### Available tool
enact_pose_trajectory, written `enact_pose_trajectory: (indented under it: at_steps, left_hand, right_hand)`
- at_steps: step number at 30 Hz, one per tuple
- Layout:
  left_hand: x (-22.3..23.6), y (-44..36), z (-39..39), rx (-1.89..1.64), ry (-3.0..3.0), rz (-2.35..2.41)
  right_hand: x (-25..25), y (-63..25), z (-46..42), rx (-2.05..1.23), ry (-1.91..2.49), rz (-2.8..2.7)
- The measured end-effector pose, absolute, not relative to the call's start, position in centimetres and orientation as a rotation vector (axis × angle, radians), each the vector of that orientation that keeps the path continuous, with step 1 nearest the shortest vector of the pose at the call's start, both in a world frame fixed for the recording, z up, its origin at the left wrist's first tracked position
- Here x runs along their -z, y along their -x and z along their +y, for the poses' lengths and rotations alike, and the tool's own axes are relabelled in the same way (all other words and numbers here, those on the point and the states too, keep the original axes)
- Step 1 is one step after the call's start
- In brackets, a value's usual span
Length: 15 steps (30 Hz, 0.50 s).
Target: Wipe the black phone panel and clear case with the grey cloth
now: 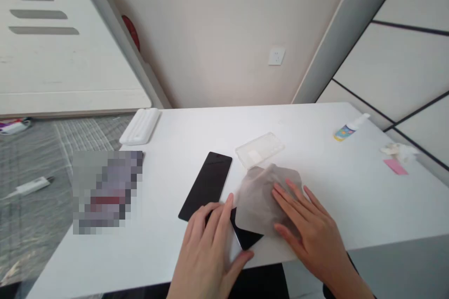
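A thin grey cloth [254, 203] lies over most of a black-screened phone [247, 238], whose near corner shows below it. My right hand [310, 229] rests flat on the cloth with its fingers stretched out. My left hand [210, 247] is at the phone's left side, its fingers extended and its thumb apart by the near corner. Whether the left fingertips press on the phone's edge, I cannot tell. Partly under my left fingers lies another black phone [208, 180], face up and slanted. Beyond the cloth sits a clear phone case [259, 149], touching or nearly touching it.
A white ridged case [140, 126] sits at the table's [157, 252] back left corner. To the right are a small spray bottle [351, 127] on its side, a pink slip [395, 167] and crumpled white tissue [400, 151]. A pixelated item [110, 191] lies at the left edge.
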<state>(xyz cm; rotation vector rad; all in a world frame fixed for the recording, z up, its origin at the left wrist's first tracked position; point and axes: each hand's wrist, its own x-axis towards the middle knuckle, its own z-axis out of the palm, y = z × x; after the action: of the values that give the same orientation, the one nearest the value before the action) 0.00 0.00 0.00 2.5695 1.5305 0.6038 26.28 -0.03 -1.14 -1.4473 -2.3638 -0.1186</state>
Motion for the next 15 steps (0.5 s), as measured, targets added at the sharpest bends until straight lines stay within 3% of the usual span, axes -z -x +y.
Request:
enact_pose_trajectory:
  at_steps: [5,10,15]
  left_hand:
    - [1.3,-0.1,0.1,-0.644,-2.579,1.498]
    - [1.5,-0.1,0.0,-0.680,-2.505,1.574]
    - [1.7,-0.1,0.1,-0.712,-2.598,1.578]
  right_hand:
    - [0.4,-24.5,-0.1,0.011,1.142,-2.564]
    - [0.3,-26.2,0.6,0.212,1.476,-2.427]
    - [0.6,-23.1,-0.2,0.178,0.996,-2.545]
